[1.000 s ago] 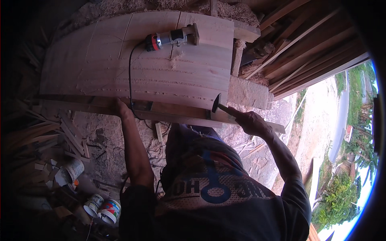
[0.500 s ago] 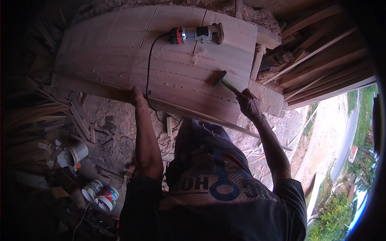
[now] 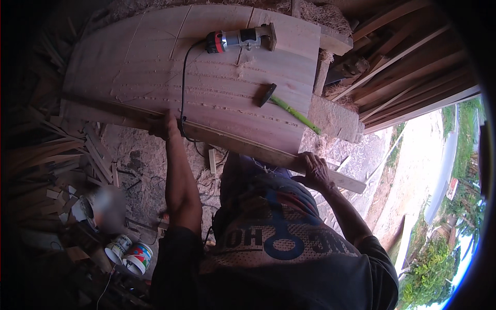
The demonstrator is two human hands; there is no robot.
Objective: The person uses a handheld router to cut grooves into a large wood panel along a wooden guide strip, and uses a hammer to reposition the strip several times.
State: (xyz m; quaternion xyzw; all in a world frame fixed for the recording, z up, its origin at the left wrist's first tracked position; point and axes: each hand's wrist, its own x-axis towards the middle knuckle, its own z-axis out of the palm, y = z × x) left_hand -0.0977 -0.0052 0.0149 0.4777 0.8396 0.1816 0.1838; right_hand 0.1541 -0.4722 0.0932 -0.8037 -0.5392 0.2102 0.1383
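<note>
A long wooden strip [image 3: 235, 148] lies along the near edge of a broad wooden panel [image 3: 222, 98] cut with several grooves. My left hand [image 3: 166, 125] grips the strip left of its middle, fingers wrapped over it. Toward the strip's right end, my right hand [image 3: 313, 170] is closed round it too, its thumb on the near side. On the panel's right part rests a hammer [image 3: 295, 114] with a green handle and dark head, apart from both hands. Farther back, a trim router [image 3: 240, 39] lies on its side, its black cord [image 3: 184, 88] running down past my left hand.
Stacked boards [image 3: 413, 77] stand at the far right beside wood shavings [image 3: 325, 20]. Scrap wood [image 3: 98, 150] and paint buckets [image 3: 137, 257] sit on the floor at left. A wooden block [image 3: 338, 116] juts out past the panel's right edge.
My right hand has let go of the hammer, which now lies on the panel, and has moved down to grip the strip. My left hand stays on the strip.
</note>
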